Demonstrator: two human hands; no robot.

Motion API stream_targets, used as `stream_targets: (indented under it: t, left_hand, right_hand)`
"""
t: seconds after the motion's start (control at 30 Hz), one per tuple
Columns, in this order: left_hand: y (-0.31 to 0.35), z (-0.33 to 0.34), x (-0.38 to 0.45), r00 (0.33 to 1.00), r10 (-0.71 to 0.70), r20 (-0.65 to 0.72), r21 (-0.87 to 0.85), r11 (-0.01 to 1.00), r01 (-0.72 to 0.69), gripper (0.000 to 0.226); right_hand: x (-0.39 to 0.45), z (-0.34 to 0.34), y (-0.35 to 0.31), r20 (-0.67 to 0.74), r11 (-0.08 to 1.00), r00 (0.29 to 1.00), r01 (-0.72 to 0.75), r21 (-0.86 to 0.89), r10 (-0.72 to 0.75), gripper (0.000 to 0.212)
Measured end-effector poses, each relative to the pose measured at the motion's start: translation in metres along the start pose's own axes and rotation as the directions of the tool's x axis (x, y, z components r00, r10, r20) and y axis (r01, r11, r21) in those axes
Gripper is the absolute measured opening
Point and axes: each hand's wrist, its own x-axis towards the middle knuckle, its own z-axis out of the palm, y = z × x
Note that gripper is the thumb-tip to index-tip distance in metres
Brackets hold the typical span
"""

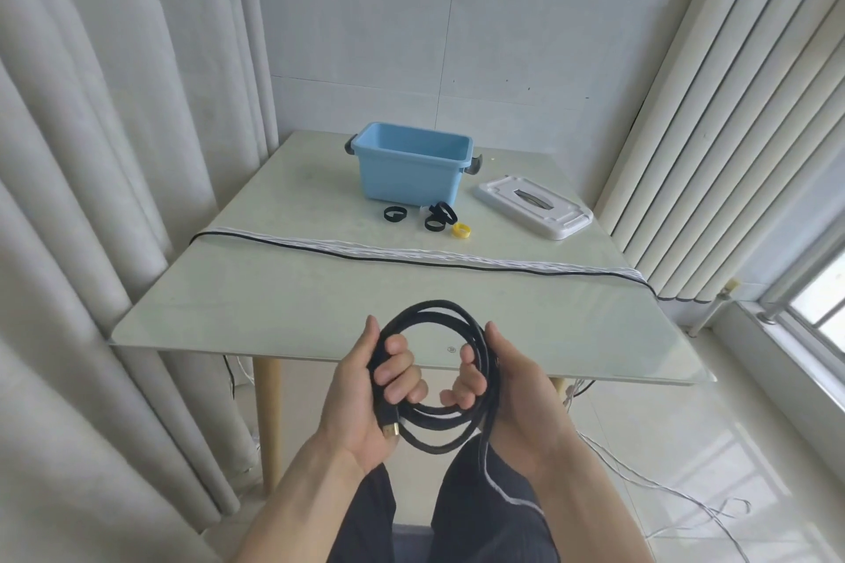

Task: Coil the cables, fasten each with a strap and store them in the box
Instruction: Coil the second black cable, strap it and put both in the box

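Black cable coil (pixel 434 379) gripped by left hand (pixel 366 398) and right hand (pixel 507 398), fingers curled through it, above table edge — straps (pixel 438 217) well ahead, centred, before blue box (pixel 411 162).

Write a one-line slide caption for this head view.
Both hands, left and right, hold a coiled black cable before a table with a blue box, straps and uncoiled cables.
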Motion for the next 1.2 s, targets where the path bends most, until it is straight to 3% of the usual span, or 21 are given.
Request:
stream_targets:
  t: [0.1, 0.2, 0.27, 0.33, 0.4, 0.5, 0.6, 0.67, 0.8, 0.9, 1.07, 1.2]
  left_hand:
    - [0.006, 0.004, 0.000, 0.998, 0.041, 0.050, 0.049, 0.998, -0.044, 0.046]
    - [0.022, 0.003, 0.001, 0.998, 0.036, 0.047, 0.181, 0.982, -0.045, 0.042]
    - [0.033, -0.002, 0.000, 0.998, -0.023, 0.059, 0.315, 0.949, 0.003, 0.040]
    - [0.039, -0.006, -0.003, 0.991, -0.111, 0.077, 0.438, 0.897, 0.066, 0.040]
    - [0.039, -0.009, -0.005, 0.973, -0.204, 0.108, 0.517, 0.848, 0.120, 0.042]
    - [0.030, -0.006, -0.007, 0.940, -0.289, 0.181, 0.593, 0.795, 0.130, 0.044]
    - [0.024, -0.007, -0.006, 0.950, -0.257, 0.175, 0.641, 0.762, 0.088, 0.049]
    - [0.024, -0.012, -0.005, 0.961, -0.206, 0.183, 0.610, 0.790, 0.053, 0.050]
    - [0.030, -0.016, -0.004, 0.937, -0.169, 0.307, 0.371, 0.928, 0.046, 0.048]
    - [0.028, -0.008, -0.004, 0.953, -0.049, 0.300, 0.222, 0.975, -0.020, 0.052]
    - [0.016, 0.003, 0.001, 0.974, 0.182, 0.138, 0.094, 0.976, -0.196, 0.050]
    - [0.011, 0.005, 0.000, 0.986, 0.144, 0.080, -0.021, 0.990, -0.143, 0.050]
  right_hand:
    - [0.002, -0.001, -0.001, -0.061, 0.954, 0.984, 0.143, -0.262, -0.165, 0.051]
    - [0.004, -0.007, -0.004, -0.084, 0.680, 0.918, 0.224, -0.698, -0.389, 0.047]
    - [0.007, -0.013, -0.010, -0.081, 0.495, 0.846, 0.228, -0.839, -0.527, 0.042]
    - [0.011, -0.019, -0.019, -0.079, 0.395, 0.761, 0.242, -0.886, -0.644, 0.040]
    - [0.015, -0.022, -0.027, -0.083, 0.363, 0.697, 0.263, -0.894, -0.712, 0.040]
    - [0.021, -0.026, -0.039, -0.116, 0.351, 0.608, 0.284, -0.892, -0.785, 0.041]
    - [0.024, -0.039, -0.055, -0.196, 0.408, 0.534, 0.315, -0.857, -0.823, 0.046]
    - [0.024, -0.048, -0.063, -0.239, 0.476, 0.566, 0.317, -0.820, -0.789, 0.049]
    - [0.017, -0.045, -0.050, -0.173, 0.634, 0.830, 0.253, -0.731, -0.531, 0.050]
    - [0.010, -0.032, -0.027, -0.073, 0.778, 0.960, 0.173, -0.604, -0.270, 0.051]
    - [0.009, -0.014, 0.000, 0.055, 0.944, 0.998, 0.056, -0.326, -0.040, 0.044]
    - [0.011, -0.006, 0.013, -0.077, 0.948, 0.989, 0.101, -0.301, -0.130, 0.042]
